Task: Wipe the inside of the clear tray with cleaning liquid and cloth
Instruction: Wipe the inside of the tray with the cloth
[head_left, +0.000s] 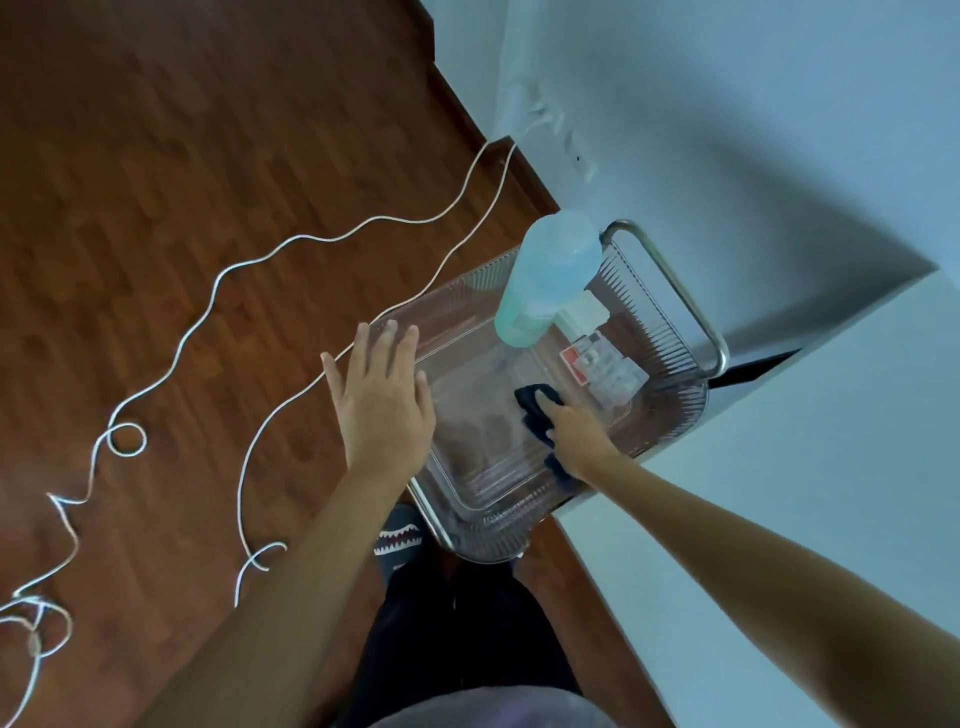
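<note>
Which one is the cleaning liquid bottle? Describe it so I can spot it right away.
Find the clear ribbed tray with metal handles by the pale wall. The bottle stands in its far end, beyond the right hand pressing the dark cloth. It alone is tall, translucent and blue-green.

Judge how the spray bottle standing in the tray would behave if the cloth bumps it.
The spray bottle is tall and narrow, so it probably tips easily. Its liquid looks low, suggesting it is light. The smooth clear tray may let it slide.
</note>
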